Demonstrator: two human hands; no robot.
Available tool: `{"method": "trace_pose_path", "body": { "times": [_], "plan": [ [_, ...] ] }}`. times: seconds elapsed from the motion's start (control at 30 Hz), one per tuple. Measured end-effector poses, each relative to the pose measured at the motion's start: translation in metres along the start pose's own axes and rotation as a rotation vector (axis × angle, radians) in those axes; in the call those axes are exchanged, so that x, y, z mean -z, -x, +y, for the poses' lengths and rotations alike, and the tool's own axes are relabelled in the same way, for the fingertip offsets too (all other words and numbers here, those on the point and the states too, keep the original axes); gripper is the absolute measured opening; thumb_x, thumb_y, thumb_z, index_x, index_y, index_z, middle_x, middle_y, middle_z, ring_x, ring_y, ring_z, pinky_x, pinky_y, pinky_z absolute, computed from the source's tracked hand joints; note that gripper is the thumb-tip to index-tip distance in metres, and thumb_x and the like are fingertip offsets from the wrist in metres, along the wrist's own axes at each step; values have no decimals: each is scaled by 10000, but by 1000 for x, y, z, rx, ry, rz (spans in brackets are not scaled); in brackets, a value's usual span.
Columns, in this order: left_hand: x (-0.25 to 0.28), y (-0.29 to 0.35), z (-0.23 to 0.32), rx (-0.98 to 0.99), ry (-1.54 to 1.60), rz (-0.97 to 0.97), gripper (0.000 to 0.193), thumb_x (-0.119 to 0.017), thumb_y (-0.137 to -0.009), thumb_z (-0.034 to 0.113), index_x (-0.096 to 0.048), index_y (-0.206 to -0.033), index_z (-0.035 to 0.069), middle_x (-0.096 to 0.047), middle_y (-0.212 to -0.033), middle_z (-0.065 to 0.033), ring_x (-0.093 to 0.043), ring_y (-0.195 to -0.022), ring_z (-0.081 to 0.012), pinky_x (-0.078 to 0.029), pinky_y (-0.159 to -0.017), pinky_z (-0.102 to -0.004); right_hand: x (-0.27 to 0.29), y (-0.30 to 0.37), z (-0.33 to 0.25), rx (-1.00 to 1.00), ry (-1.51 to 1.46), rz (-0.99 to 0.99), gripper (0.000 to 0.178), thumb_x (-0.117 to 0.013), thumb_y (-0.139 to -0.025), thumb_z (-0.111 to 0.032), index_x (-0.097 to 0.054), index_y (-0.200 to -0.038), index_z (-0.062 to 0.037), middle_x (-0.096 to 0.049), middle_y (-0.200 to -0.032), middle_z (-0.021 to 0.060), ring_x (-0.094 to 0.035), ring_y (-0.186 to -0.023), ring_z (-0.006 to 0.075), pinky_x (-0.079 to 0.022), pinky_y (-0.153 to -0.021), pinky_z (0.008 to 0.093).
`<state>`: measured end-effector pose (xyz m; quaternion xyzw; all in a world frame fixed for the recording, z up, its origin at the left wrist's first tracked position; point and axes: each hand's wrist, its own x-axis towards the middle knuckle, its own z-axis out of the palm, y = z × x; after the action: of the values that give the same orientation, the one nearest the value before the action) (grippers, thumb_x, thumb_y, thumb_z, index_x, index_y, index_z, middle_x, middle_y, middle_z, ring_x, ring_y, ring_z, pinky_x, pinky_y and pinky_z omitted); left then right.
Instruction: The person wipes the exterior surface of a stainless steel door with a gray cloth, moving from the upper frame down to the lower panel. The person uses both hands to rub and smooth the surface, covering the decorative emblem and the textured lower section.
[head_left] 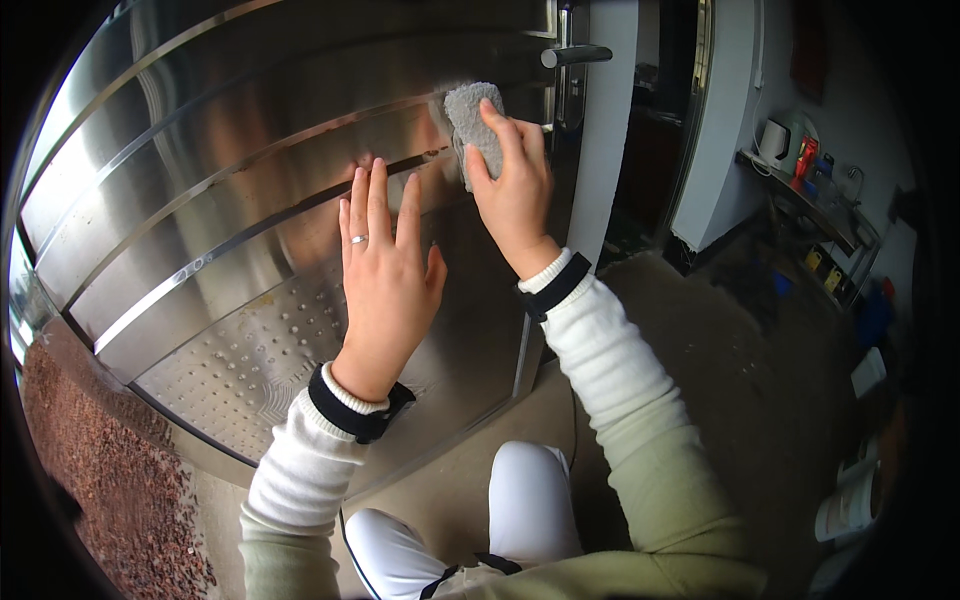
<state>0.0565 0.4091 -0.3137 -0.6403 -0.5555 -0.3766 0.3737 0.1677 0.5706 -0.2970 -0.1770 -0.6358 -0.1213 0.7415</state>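
A grey, fuzzy cleaning cloth [474,120] is pressed against a shiny metal door [270,110]. My right hand [512,185] grips that cloth, thumb and fingers around it, just left of the door handle [575,56]. Lower and to the left, my left hand [385,265] reaches up toward the door with its fingers stretched and apart, a ring on one finger. It holds nothing. Its fingertips are at a raised horizontal strip; whether they touch the metal I cannot tell. The door's lower panel carries a pattern of raised dots [265,345].
Reddish-brown loose material [110,470] covers ground at the lower left. To the right, past the door's edge, a shelf [810,195] bears a kettle [774,143] and bottles. A white bucket [848,510] stands at the lower right. A dark doorway [650,150] opens behind the door.
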Motion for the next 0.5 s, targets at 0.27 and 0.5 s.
{"method": "trace_pose_path", "body": {
  "times": [0.27, 0.5],
  "plan": [
    [-21, -2, 6, 23, -122, -6, 865, -806, -760, 73, -450, -1543, -13, -377, -1630, -235, -321, -1542, -428, -267, -1266, -576, 16, -6, 30, -153, -1, -52, 510, -785, -876, -97, -633, -1363, -93, -670, -1217, 142, -682, -1098, 355, -561, -942, 419],
    [-24, -4, 7, 32, -285, -40, 830, -817, -773, 103, -484, -1526, -8, -387, -1629, -215, -341, -1529, -414, -286, -1266, -548, 22, -18, 55, -329, -133, 39, 522, -783, -888, -151, -569, -1352, -46, -685, -1227, 192, -677, -1119, 343, -538, -977, 430]
  ]
}}
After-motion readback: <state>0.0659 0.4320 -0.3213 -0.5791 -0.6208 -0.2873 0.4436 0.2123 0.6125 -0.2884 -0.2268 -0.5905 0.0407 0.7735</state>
